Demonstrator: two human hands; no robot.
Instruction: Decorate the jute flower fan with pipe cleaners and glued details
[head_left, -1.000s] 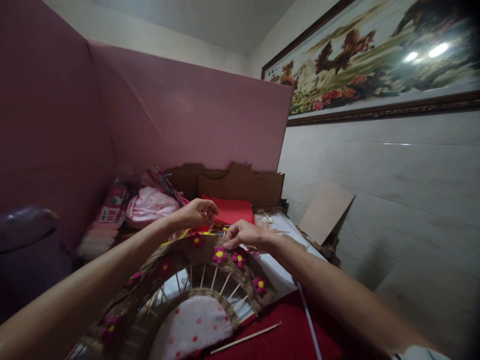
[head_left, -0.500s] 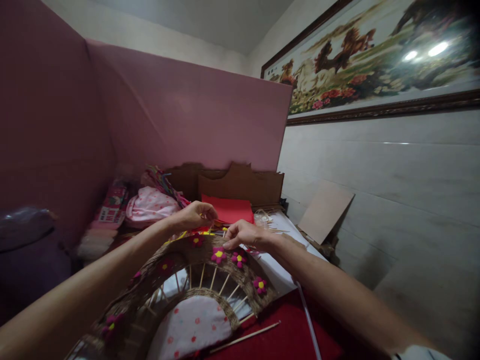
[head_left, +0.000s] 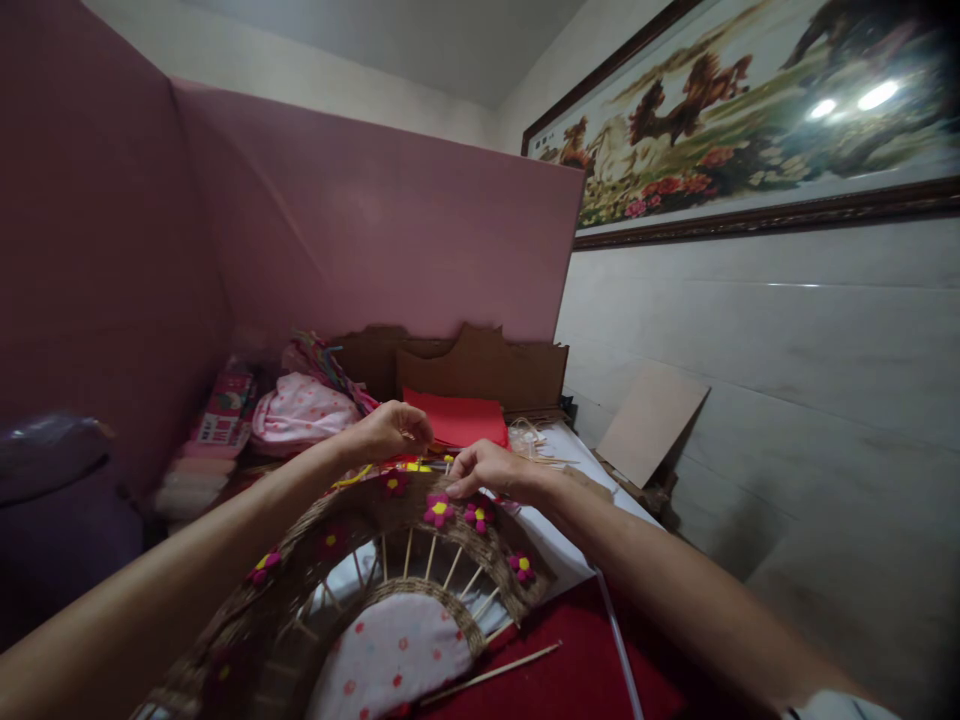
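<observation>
A woven twine basket (head_left: 349, 505) with thin wooden sticks between its bands leans toward me in the lower middle. Magenta felt flowers (head_left: 439, 510) with yellow centres dot its wide upper band, and white cloth with red flowers (head_left: 405, 650) covers its inner part. My right hand (head_left: 487, 468) pinches the basket's upper edge, thumb on the near side beside a flower. Just beyond the rim, my left hand (head_left: 394, 430) is closed with its fingers curled together. What it holds, if anything, is too small to make out.
A loose stick (head_left: 491, 675) lies on the dark red surface (head_left: 555, 690). Behind the hands are red sheets (head_left: 457, 420), torn cardboard (head_left: 480, 365) and a folded spotted cloth (head_left: 304, 408). A brown board (head_left: 652, 425) leans at the wall on the right.
The basket has turned slightly, its flowers and cloth-covered part shifting a little to the right. A flower on its left side shows more clearly. Both hands stay almost where they were.
</observation>
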